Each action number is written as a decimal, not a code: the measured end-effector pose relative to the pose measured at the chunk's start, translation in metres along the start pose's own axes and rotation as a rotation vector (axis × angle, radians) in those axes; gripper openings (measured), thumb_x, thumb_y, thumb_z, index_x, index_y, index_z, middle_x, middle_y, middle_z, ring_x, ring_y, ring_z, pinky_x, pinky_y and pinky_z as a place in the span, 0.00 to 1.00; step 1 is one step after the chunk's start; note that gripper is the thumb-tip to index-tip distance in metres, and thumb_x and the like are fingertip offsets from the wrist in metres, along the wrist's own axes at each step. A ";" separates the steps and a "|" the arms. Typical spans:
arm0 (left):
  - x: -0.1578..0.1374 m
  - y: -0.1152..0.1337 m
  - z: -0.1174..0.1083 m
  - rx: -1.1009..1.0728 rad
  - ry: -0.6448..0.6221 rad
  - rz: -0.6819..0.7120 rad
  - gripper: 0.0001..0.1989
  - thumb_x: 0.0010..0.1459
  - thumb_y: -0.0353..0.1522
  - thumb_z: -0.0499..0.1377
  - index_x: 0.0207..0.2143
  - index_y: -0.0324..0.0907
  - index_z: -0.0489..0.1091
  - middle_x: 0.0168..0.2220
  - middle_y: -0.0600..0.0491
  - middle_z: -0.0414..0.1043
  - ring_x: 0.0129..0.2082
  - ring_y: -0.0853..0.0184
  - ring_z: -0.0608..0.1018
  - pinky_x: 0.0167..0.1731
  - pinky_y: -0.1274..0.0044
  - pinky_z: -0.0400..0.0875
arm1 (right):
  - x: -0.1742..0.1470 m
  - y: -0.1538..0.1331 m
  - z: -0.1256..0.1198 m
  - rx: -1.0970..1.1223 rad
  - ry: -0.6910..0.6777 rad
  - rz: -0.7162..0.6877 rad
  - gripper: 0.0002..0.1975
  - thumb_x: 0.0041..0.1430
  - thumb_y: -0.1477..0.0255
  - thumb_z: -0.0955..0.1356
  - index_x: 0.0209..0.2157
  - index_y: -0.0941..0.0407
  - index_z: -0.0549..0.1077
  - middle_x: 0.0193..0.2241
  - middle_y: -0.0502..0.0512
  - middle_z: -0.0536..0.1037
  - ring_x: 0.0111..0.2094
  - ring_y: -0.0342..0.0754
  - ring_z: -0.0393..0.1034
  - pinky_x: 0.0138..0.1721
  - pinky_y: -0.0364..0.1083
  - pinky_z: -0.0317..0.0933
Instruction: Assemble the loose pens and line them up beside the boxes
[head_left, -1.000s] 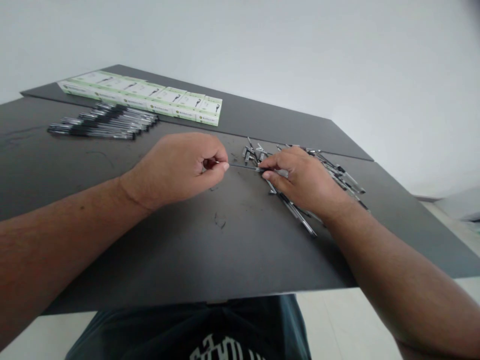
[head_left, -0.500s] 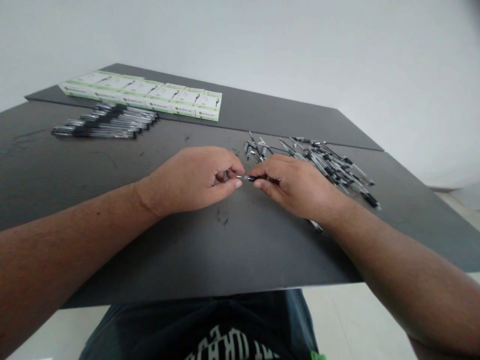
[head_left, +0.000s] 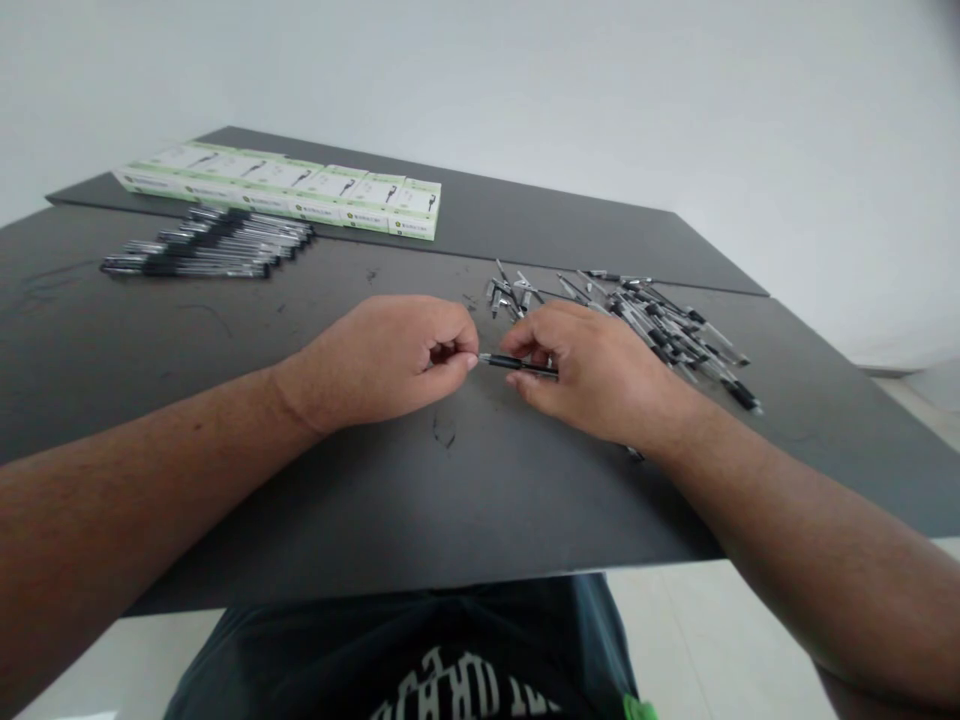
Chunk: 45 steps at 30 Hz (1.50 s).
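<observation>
Shows smooth dark-gray bench [head_left: 360, 530], scuffed; glossy clear-and-black pens [head_left: 675, 340] in loose pile at right; boxy green-white cartons [head_left: 322, 185] at far left. Holds slim pen [head_left: 517, 364] over bench, between left hand [head_left: 382, 360] and right hand [head_left: 592, 365]: straight, mostly black, pale tapered tip. Pinches tip in left fingers, black part in right.

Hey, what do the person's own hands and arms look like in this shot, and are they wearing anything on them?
Both hands, left and right, are bare, without gloves; no ring shows on the fingers in view. The visible forearms are uncovered, with no watch or bracelet. Below is a dark garment with pale lettering.
</observation>
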<state>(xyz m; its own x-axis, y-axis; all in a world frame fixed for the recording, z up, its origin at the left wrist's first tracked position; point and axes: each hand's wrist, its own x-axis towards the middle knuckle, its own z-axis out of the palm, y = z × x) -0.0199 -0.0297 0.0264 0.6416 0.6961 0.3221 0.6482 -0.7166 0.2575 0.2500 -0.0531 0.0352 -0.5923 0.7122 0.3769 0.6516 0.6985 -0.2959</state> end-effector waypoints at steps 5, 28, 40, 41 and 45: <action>0.000 -0.001 -0.001 0.001 -0.018 0.000 0.12 0.67 0.38 0.56 0.39 0.47 0.80 0.32 0.53 0.82 0.34 0.62 0.82 0.39 0.71 0.69 | 0.000 -0.003 -0.003 -0.018 -0.065 -0.019 0.08 0.66 0.77 0.74 0.45 0.53 0.81 0.45 0.58 0.85 0.44 0.55 0.80 0.47 0.51 0.72; -0.001 -0.004 -0.002 0.012 -0.054 -0.026 0.15 0.66 0.40 0.55 0.40 0.47 0.81 0.33 0.52 0.83 0.35 0.61 0.82 0.37 0.71 0.67 | 0.002 0.003 -0.001 -0.034 -0.126 0.012 0.04 0.69 0.72 0.76 0.44 0.52 0.80 0.41 0.55 0.85 0.42 0.55 0.79 0.45 0.50 0.68; -0.001 -0.005 -0.001 -0.001 -0.086 -0.043 0.15 0.67 0.41 0.55 0.40 0.47 0.81 0.34 0.52 0.83 0.35 0.61 0.82 0.38 0.71 0.68 | 0.003 0.002 -0.002 -0.041 -0.174 0.012 0.07 0.76 0.72 0.71 0.48 0.56 0.83 0.42 0.58 0.87 0.44 0.55 0.80 0.48 0.50 0.67; 0.000 -0.005 -0.001 -0.001 -0.095 -0.047 0.15 0.67 0.41 0.55 0.41 0.47 0.80 0.34 0.52 0.83 0.36 0.61 0.82 0.39 0.71 0.68 | 0.003 0.002 -0.003 -0.044 -0.193 0.007 0.09 0.78 0.72 0.69 0.49 0.56 0.84 0.43 0.60 0.87 0.45 0.55 0.80 0.49 0.50 0.67; 0.000 -0.005 -0.001 -0.003 -0.107 -0.065 0.15 0.67 0.42 0.55 0.41 0.47 0.80 0.35 0.52 0.83 0.36 0.61 0.81 0.39 0.71 0.67 | 0.004 0.001 -0.002 -0.012 -0.194 0.034 0.09 0.75 0.71 0.72 0.51 0.57 0.83 0.44 0.59 0.88 0.45 0.54 0.80 0.49 0.49 0.67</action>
<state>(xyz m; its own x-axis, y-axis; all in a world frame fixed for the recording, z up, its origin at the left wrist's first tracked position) -0.0236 -0.0267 0.0260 0.6385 0.7416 0.2059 0.6887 -0.6699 0.2772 0.2491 -0.0500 0.0380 -0.6492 0.7363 0.1907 0.6777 0.6738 -0.2947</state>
